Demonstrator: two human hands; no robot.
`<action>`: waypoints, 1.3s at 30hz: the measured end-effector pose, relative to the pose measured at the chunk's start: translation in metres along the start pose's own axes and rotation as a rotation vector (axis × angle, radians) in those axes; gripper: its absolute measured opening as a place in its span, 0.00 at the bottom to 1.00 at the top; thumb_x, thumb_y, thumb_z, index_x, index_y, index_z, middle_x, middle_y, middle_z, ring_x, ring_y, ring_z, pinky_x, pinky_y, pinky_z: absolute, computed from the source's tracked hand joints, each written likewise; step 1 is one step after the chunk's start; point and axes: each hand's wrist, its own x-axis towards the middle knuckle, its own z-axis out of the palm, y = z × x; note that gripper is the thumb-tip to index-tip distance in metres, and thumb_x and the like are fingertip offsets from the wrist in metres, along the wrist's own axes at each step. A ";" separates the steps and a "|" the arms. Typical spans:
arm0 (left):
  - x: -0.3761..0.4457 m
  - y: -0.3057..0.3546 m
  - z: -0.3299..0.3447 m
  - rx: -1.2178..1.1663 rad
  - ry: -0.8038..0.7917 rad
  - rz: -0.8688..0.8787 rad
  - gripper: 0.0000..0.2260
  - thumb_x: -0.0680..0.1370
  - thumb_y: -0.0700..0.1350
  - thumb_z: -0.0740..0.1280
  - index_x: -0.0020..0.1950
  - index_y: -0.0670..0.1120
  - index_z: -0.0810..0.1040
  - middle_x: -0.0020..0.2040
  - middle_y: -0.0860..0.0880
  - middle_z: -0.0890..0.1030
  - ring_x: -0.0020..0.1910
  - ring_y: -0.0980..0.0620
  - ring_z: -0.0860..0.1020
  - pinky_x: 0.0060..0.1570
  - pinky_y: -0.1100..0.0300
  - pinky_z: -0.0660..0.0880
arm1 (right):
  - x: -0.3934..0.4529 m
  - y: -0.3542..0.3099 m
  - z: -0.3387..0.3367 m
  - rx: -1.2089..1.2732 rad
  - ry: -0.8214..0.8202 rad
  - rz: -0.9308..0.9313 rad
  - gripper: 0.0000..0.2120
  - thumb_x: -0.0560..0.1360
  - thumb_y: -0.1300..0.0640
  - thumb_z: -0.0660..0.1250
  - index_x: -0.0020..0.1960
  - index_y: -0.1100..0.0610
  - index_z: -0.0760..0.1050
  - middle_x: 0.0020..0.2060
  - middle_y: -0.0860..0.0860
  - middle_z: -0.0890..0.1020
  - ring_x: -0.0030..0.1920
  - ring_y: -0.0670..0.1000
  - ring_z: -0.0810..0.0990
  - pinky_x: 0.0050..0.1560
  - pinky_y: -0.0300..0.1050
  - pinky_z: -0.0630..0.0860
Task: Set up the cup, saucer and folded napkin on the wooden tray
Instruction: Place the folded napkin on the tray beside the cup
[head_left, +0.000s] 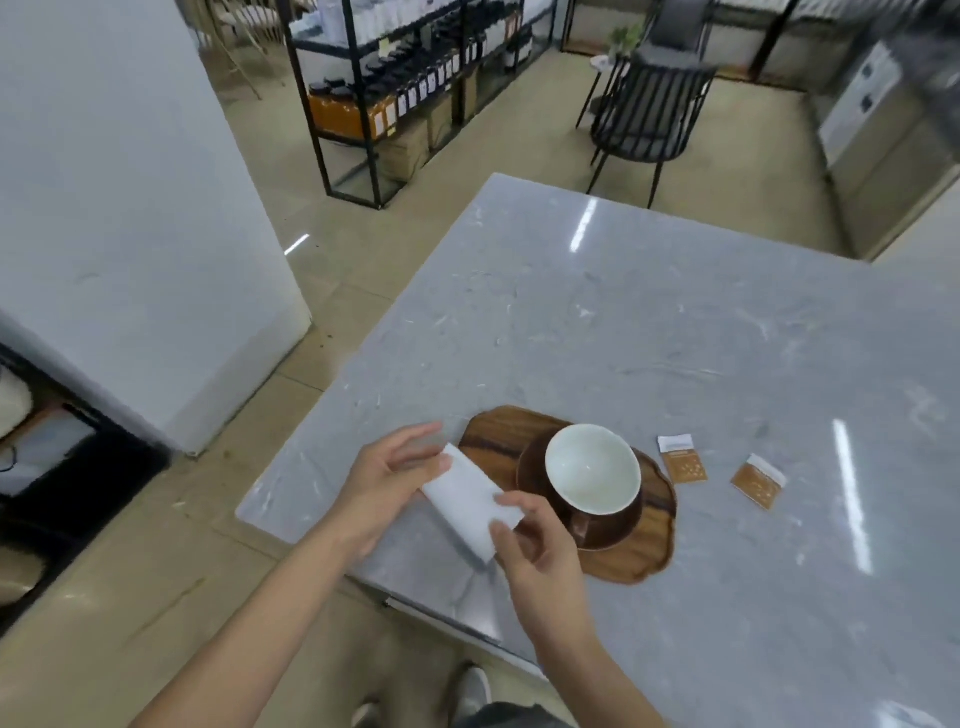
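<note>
A dark wooden tray (498, 434) lies near the table's front left corner. On it rests a brown saucer (615, 530) carrying a cup (592, 467) that is brown outside and white inside. A white folded napkin (467, 496) is held above the table just left of the tray. My left hand (387, 483) grips its far end and left edge. My right hand (540, 551) pinches its near right corner, partly covering the saucer's left rim.
Two small orange-and-white sachets (681, 460) (758, 480) lie on the grey marble table (649, 322) right of the tray. The table's corner edge runs just below my hands. A black chair (647, 111) and black shelving (405, 83) stand beyond the table.
</note>
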 end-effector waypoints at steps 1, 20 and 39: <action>0.009 0.003 0.003 0.044 -0.012 0.035 0.16 0.75 0.43 0.77 0.60 0.58 0.84 0.52 0.58 0.87 0.51 0.60 0.85 0.43 0.69 0.79 | 0.001 0.002 0.004 -0.033 0.043 -0.021 0.10 0.80 0.63 0.69 0.54 0.49 0.81 0.47 0.51 0.83 0.40 0.47 0.80 0.42 0.36 0.74; 0.122 0.004 0.014 0.710 -0.701 0.591 0.14 0.80 0.39 0.69 0.65 0.47 0.83 0.64 0.51 0.79 0.63 0.55 0.79 0.62 0.59 0.76 | 0.022 0.050 0.094 -0.566 0.720 -0.169 0.17 0.79 0.50 0.71 0.66 0.52 0.74 0.64 0.50 0.71 0.59 0.42 0.75 0.50 0.39 0.83; 0.160 0.003 0.026 1.083 -1.011 0.999 0.22 0.85 0.52 0.58 0.78 0.48 0.68 0.77 0.56 0.69 0.82 0.48 0.52 0.78 0.39 0.56 | 0.037 0.068 0.129 -0.940 0.969 0.030 0.20 0.78 0.45 0.70 0.68 0.50 0.78 0.61 0.54 0.77 0.52 0.52 0.78 0.42 0.44 0.81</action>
